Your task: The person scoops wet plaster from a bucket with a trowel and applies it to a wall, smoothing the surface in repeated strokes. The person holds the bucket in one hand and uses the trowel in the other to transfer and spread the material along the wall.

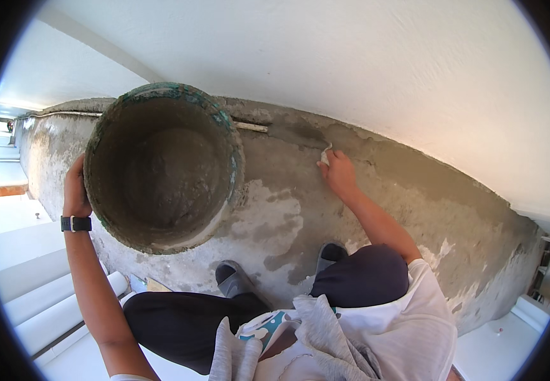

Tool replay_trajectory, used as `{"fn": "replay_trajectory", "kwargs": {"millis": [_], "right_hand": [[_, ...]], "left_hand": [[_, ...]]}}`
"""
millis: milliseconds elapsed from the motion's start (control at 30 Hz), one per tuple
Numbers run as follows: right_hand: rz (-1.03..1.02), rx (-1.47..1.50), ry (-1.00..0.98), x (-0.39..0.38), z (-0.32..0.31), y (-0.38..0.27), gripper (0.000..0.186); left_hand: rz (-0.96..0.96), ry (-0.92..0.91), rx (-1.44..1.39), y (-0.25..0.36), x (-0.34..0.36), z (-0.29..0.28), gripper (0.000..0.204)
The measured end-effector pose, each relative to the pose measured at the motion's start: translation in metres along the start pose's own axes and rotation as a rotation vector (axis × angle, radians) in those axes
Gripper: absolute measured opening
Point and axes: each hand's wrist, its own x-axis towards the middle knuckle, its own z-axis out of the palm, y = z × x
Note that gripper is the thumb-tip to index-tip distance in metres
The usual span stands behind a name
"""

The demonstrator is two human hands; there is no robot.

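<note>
A large round bucket (pixel 227 219), crusted with dried mortar and showing traces of green on its rim, stands tilted toward me at the left. Grey wet mortar (pixel 176 168) coats its inside and lies at the bottom. My left hand (pixel 77 187), with a black watch on the wrist, is closed on the bucket's left side; most of its fingers are hidden behind it. Further right, my right hand (pixel 337 173) grips the pale handle of a trowel (pixel 325 156) low by the wall's foot. Its blade blends into a dark, wet mortar patch (pixel 307 132).
A white wall (pixel 376 70) curves along the far side above a rough cement ledge (pixel 268 216). A thin pale pipe (pixel 251 127) emerges beside the bucket. My sandaled feet (pixel 240 279) rest on the ledge. White stepped surfaces (pixel 30 254) lie lower left.
</note>
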Motion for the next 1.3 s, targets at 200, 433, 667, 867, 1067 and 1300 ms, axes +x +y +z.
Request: {"fn": "replay_trajectory", "kwargs": {"millis": [200, 433, 667, 867, 1067, 1300], "right_hand": [[-0.178, 0.146, 0.154, 0.037, -0.092, -0.085, 0.032], [-0.934, -0.321, -0.196, 0.116, -0.147, -0.254, 0.026], [-0.781, -0.570, -0.355, 0.129, -0.055, -0.392, 0.014], [-0.659, -0.628, -0.306, 0.136, -0.059, -0.432, 0.017], [-0.618, -0.710, -0.253, 0.139, -0.019, -0.473, 0.019], [-0.727, -0.564, -0.183, 0.157, 0.095, -0.545, 0.022]], "left_hand": [[0.036, 0.116, 0.098, 0.006, -0.013, 0.027, 0.039], [-0.106, 0.092, 0.365, 0.019, -0.022, 0.025, 0.035], [-0.075, 0.232, 0.007, 0.012, 0.001, -0.003, 0.036], [-0.042, 0.099, 0.065, 0.003, 0.013, -0.026, 0.039], [0.098, 0.061, -0.085, 0.019, 0.026, -0.090, 0.034], [0.446, 0.228, 0.391, 0.020, 0.025, -0.149, 0.033]]}}
